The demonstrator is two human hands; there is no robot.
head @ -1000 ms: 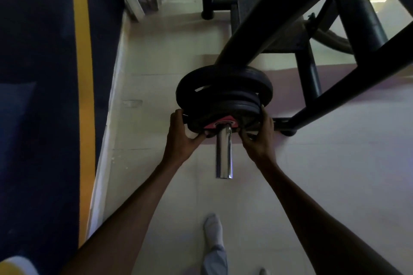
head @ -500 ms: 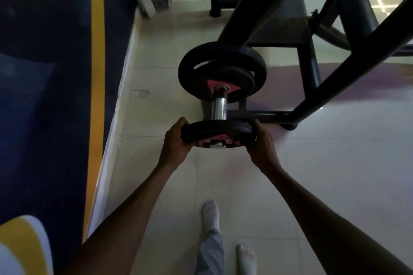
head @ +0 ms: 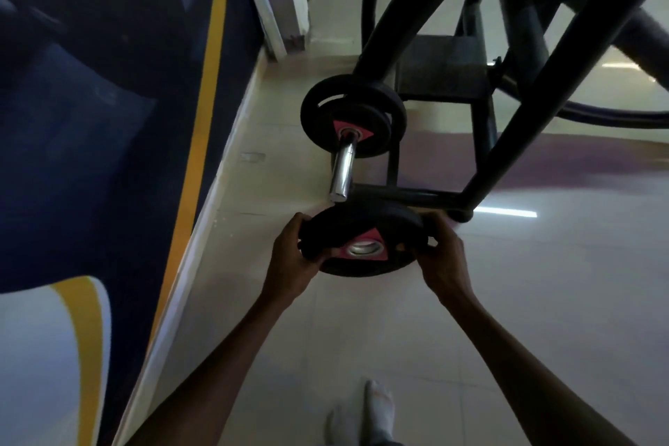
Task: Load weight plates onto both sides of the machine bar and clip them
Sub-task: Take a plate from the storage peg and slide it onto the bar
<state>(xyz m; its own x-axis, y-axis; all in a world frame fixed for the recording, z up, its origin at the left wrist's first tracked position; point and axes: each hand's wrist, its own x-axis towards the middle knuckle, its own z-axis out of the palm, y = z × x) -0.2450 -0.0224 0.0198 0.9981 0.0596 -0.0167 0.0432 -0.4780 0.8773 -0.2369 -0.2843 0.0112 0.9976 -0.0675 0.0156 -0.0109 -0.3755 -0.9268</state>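
I hold a small black weight plate (head: 365, 228) with a pink triangle and a metal-lined hole, just off the free end of the chrome bar sleeve (head: 342, 170). My left hand (head: 289, 252) grips the plate's left rim and my right hand (head: 440, 250) grips its right rim. The plate is tilted, its hole facing me. Two plates (head: 353, 116), a larger one behind a smaller one with the same pink mark, sit pushed up on the sleeve against the black machine arm (head: 402, 11). No clip is visible.
A dark blue wall (head: 90, 101) with a yellow stripe runs close on the left, down to a pale skirting. Black machine frame tubes (head: 514, 127) cross the right and top. My socked feet (head: 362, 413) stand on the tiled floor below.
The outer small plate, pressed against the stack a second ago, has slid toward me along the sleeve and now hangs clear of its end in both hands.
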